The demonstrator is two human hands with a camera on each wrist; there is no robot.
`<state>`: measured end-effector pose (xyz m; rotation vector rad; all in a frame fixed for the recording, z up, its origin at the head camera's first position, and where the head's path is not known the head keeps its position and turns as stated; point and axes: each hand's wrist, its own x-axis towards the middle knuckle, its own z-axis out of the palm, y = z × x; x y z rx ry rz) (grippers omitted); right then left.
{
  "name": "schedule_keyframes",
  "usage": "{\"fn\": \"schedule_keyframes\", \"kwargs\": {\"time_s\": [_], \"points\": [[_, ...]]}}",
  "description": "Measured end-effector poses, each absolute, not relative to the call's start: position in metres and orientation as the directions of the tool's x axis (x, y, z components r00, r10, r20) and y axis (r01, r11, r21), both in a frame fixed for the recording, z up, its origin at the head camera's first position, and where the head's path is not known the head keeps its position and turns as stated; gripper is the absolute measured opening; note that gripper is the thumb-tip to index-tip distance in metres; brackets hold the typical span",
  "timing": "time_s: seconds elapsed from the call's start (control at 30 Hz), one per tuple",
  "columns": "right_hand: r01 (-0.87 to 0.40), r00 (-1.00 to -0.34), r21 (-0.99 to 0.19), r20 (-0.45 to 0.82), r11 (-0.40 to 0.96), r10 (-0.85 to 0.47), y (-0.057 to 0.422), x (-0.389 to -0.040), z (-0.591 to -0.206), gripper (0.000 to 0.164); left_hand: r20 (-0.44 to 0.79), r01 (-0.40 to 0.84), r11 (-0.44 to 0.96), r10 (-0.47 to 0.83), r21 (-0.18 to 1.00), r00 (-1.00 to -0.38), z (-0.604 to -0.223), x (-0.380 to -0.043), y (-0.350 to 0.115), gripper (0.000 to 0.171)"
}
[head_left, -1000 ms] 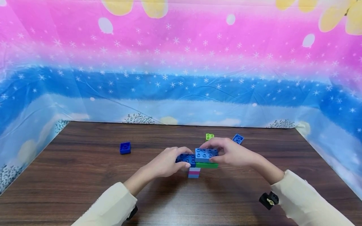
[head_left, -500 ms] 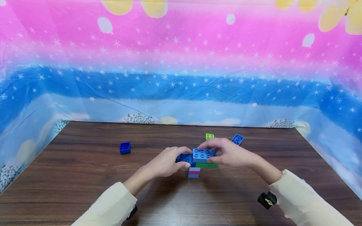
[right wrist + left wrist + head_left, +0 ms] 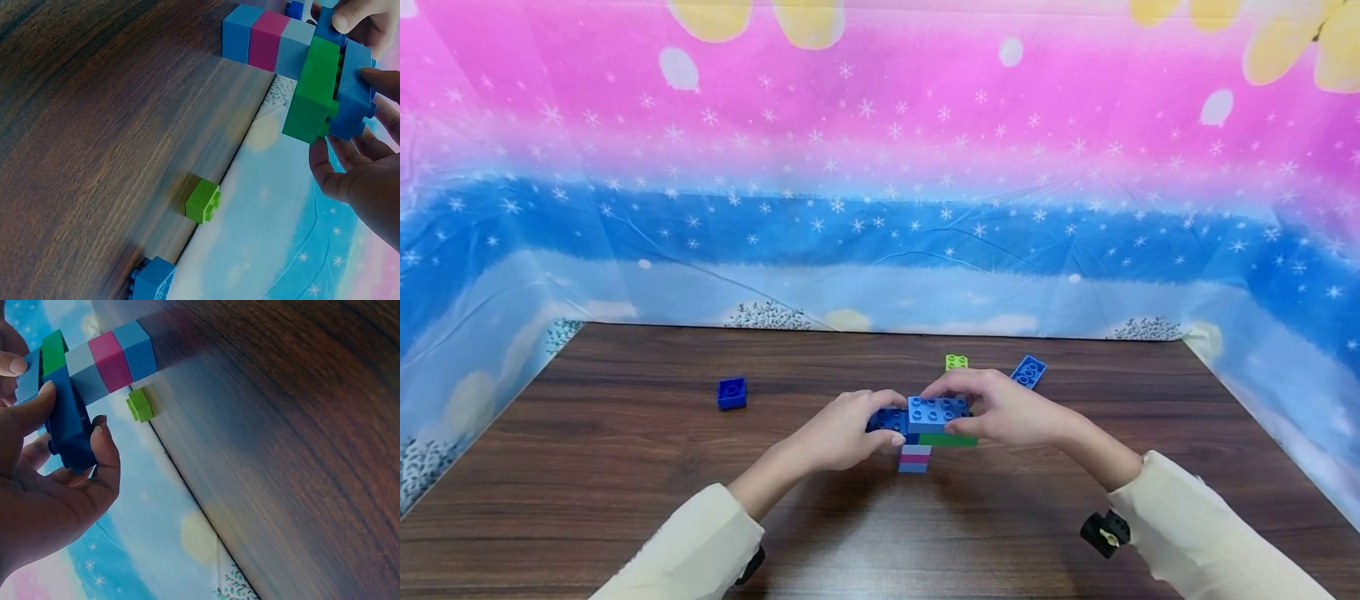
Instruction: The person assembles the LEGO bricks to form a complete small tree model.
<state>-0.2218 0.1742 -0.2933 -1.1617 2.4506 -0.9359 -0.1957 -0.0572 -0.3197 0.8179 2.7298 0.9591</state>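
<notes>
At lower center, the left hand grips a dark blue block atop a column; the right hand pinches a light blue block, seemingly not yet pressed home; three loose blocks lie unused.

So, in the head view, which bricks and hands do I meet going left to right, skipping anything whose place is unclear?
Loose dark blue brick → left hand → light blue brick between the hands → right hand.
</notes>
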Motion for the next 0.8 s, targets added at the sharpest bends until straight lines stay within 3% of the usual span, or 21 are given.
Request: {"fn": "schedule_keyframes", "kwargs": {"time_s": [0.8], "points": [[-0.629, -0.62, -0.626, 0.047, 0.46, -0.783, 0.1716, -0.2232, -0.2938, 0.033, 0.022, 0.429, 0.658, 0.532, 0.619, -0.846, -0.3181, -0.1955, -0.0578, 0.039]]}}
